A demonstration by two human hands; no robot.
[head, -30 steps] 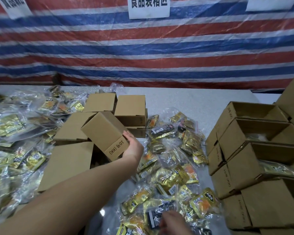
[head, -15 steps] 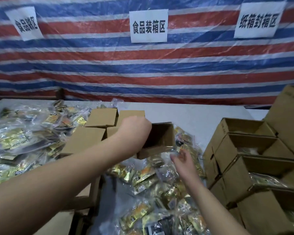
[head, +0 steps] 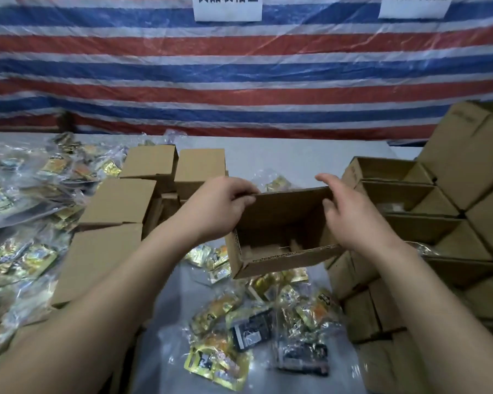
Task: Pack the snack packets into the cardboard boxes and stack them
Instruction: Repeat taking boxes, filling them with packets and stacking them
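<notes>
A person holds an open cardboard box (head: 282, 231) in the air above a grey bench (head: 282, 163), its mouth tipped toward the camera and its inside bare. The left hand (head: 222, 209) grips the box's left wall, fingers curled over the top edge. The right hand (head: 345, 214) clasps the right wall, thumb inside the box and fingers raised above the rim. Gold and dark snack packets (head: 256, 328) in clear wrap lie scattered on the bench beneath the box. More packets (head: 17, 211) are heaped at left, beside a cluster of closed boxes (head: 120, 200). At right, open boxes (head: 404, 200) are stacked on their sides in tiers. A red, white and blue striped tarp (head: 239, 75) with paper signs (head: 227, 7) hangs behind.
</notes>
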